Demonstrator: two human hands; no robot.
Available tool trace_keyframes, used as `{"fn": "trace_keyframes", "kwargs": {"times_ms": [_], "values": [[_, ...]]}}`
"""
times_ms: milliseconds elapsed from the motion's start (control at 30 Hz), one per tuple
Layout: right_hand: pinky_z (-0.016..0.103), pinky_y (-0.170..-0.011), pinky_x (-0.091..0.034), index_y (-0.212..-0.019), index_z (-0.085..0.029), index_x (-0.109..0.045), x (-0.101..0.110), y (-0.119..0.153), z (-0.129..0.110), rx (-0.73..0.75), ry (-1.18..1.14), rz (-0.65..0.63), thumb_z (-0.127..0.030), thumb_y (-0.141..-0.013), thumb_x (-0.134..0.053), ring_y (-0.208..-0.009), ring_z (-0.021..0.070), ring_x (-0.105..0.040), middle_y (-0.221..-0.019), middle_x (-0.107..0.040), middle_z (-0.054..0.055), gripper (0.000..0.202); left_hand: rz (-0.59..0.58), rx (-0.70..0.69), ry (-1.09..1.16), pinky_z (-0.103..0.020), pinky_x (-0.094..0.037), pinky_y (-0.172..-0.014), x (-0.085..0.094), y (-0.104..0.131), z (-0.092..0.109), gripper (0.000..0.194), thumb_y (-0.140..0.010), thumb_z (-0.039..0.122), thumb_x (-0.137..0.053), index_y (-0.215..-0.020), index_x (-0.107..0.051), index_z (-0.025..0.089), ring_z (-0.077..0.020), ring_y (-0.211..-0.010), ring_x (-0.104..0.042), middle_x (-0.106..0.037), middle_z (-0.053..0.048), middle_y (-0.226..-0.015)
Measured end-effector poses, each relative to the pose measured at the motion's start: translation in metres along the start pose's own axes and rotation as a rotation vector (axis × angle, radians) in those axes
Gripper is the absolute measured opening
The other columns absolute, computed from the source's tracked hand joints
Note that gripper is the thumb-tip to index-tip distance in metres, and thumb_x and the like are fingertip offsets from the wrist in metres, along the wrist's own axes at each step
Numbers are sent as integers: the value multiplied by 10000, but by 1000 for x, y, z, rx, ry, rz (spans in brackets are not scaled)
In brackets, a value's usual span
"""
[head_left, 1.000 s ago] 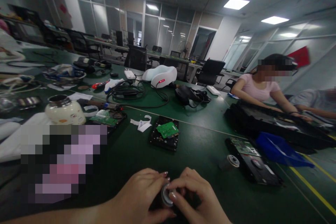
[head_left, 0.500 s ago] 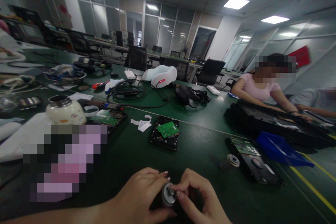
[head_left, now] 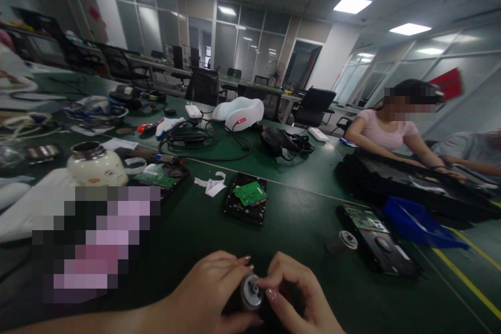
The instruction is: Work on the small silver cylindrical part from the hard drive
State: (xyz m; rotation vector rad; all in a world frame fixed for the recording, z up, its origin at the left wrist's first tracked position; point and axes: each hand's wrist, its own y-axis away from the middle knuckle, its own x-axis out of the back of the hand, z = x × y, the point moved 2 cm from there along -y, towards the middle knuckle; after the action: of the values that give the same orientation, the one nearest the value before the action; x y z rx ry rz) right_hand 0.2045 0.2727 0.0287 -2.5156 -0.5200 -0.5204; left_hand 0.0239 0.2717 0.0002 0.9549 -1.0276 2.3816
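Observation:
A small cylindrical motor (head_left: 252, 295) is gripped by my left hand (head_left: 213, 284), the fingers over its far side and the thumb beneath. Its round silver end with a short central shaft faces me and tilts up. My right hand (head_left: 297, 289) is closed in a pinch at the motor's right side, with the index fingertip on the end face near the shaft and the thumb just below. Any tiny part between those fingertips is hidden. To the right a second similar motor (head_left: 347, 240) lies on the green table (head_left: 301, 219), beside an opened hard drive (head_left: 378, 242).
Another hard drive (head_left: 246, 211) with a loose green circuit board (head_left: 249, 193) lies ahead of my hands. A cream jar (head_left: 97, 164) stands left. A neck pillow (head_left: 245, 113), coiled black cable (head_left: 191, 136) and blue sheet (head_left: 422, 222) lie farther off. A person (head_left: 391, 130) works at right.
My right thumb has shifted slightly down and away from the shaft, showing more of the motor's end. The motor stays in my left hand.

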Motion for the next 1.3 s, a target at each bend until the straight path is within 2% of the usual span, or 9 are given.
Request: {"fn": "trace_keyframes", "kwargs": {"times_ms": [100,200,367,467,567,667,833,1067,1300], "values": [[256,-553,-428,-806,-176,-612,0,3,1,-97,-26,-10,-283,-912,-526,-615,157,-531,-698,-553,27,173,-1,11,-2,-390,-562,-861,1,-1,1,374,-780,390,-749,-1049,-643,152,-265,-926,-718,-753,-101,-1015],[263,-570,-439,-900,-182,-618,0,4,3,-170,-23,-28,-310,-920,-516,-621,156,-520,-711,-539,18,165,-12,19,-5,-399,-564,-852,1,-1,1,418,-764,373,-764,-1081,-632,135,-271,-914,-718,-747,-114,-1030],[266,-564,-438,-1064,-207,-634,-2,3,4,-42,-1,-74,-295,-904,-538,-618,155,-528,-700,-544,11,206,-13,19,4,-384,-558,-867,0,0,-1,426,-791,346,-738,-1146,-609,149,-259,-915,-718,-743,-109,-1048],[268,-558,-433,-965,-193,-641,-2,2,4,-21,-35,-50,-322,-916,-530,-635,166,-545,-722,-567,33,177,-3,14,-3,-396,-561,-866,-1,1,-2,409,-766,354,-763,-1094,-633,147,-274,-930,-716,-742,-116,-1056],[266,-571,-424,-811,-175,-616,-1,4,6,-125,-78,-28,-383,-925,-523,-643,165,-533,-717,-543,31,255,-12,21,-3,-393,-564,-862,-1,1,-1,412,-741,361,-790,-1064,-641,153,-276,-935,-714,-749,-105,-1034],[257,-576,-400,-821,-172,-603,-1,6,8,-233,-106,-66,-424,-929,-506,-629,152,-490,-715,-505,14,291,-17,16,5,-392,-559,-873,0,-1,-1,403,-743,354,-791,-1054,-642,146,-271,-931,-715,-749,-104,-1030],[256,-580,-381,-959,-187,-597,-4,5,8,-267,-117,-104,-369,-899,-535,-621,143,-443,-714,-446,-15,202,-39,27,9,-418,-564,-852,-1,0,-1,440,-722,301,-805,-1082,-627,121,-277,-893,-717,-746,-120,-1011],[232,-516,-334,-893,-177,-581,-10,-1,1,-262,-132,-107,-271,-813,-587,-575,123,-405,-681,-416,-28,124,-31,23,8,-401,-556,-866,0,-2,1,375,-767,270,-749,-1087,-619,126,-266,-914,-715,-745,-115,-1028],[222,-496,-314,-882,-181,-564,-11,0,5,-271,-131,-108,-293,-807,-587,-561,116,-387,-663,-401,-39,137,-21,17,5,-396,-562,-842,0,-2,0,368,-763,282,-760,-1063,-623,119,-269,-888,-718,-750,-115,-997]]}}
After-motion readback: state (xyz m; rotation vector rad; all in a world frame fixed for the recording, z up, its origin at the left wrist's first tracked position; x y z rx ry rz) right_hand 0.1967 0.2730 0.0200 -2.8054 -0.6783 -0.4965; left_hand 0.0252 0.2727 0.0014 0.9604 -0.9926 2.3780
